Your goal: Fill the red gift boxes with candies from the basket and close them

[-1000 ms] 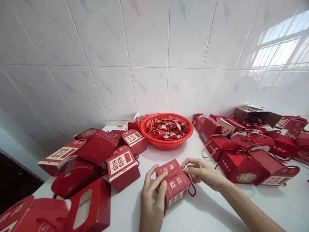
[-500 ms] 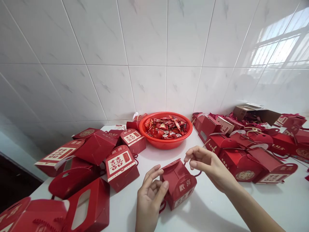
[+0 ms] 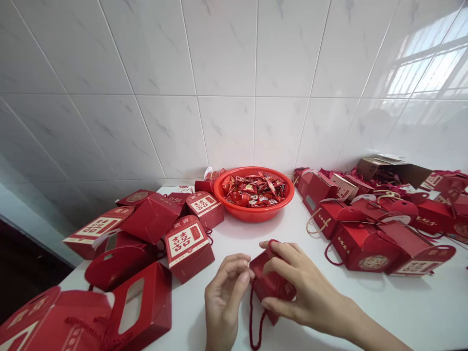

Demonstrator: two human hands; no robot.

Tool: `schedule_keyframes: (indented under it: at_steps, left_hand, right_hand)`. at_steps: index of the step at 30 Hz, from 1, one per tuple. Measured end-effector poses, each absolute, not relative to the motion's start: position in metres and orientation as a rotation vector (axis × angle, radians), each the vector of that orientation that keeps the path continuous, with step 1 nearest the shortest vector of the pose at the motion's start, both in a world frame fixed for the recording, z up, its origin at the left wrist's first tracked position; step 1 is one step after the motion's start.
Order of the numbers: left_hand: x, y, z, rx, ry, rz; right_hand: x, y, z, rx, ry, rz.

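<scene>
A small red box point(image 3: 263, 274) stands on the white table point(image 3: 234, 241), low in the middle of the head view. My right hand point(image 3: 296, 282) lies over its top and right side, fingers wrapped round it, and hides much of the printed front. A dark red cord point(image 3: 251, 317) hangs in a loop at the box's near left side, and more cord shows by my right fingers. My left hand point(image 3: 228, 292) is at the box's left edge, thumb and fingers pinched together; what they hold is too small to make out.
Behind is a red plastic basket point(image 3: 254, 213) of wrapped sweets against the tiled wall. Several red boxes point(image 3: 188, 246) are piled at the left. More boxes point(image 3: 365, 246) with cords, and an open brown carton point(image 3: 369, 168), are at the right.
My right hand has moved left onto the box and closed round it. The box has turned, and its cord now hangs in front. My left fingers have drawn together at its edge.
</scene>
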State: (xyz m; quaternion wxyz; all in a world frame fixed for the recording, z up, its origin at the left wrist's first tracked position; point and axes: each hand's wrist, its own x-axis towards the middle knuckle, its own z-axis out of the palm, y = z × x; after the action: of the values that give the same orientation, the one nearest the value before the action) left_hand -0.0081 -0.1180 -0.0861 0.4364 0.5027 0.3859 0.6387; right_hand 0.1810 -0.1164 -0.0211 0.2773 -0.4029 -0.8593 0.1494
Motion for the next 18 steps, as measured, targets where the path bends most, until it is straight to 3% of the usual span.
schedule_keyframes:
  at_steps: [2,8,15,18]
  left_hand:
    - [-0.007,-0.115,-0.087,1.362,1.089,1.597]
    - [0.003,-0.111,-0.085,1.491,1.155,1.073]
    - [0.0,-0.123,-0.085,1.126,0.872,1.508]
    - [-0.003,-0.122,-0.087,1.238,0.81,1.565]
  right_hand:
    - [0.181,-0.114,-0.025,-1.111,-2.331,0.311]
    - [0.188,-0.103,-0.032,-1.154,-2.299,0.102]
    - [0.185,-0.1,-0.038,-1.09,-2.296,0.141]
    - [0.18,-0.102,-0.045,-1.054,-2.222,0.212]
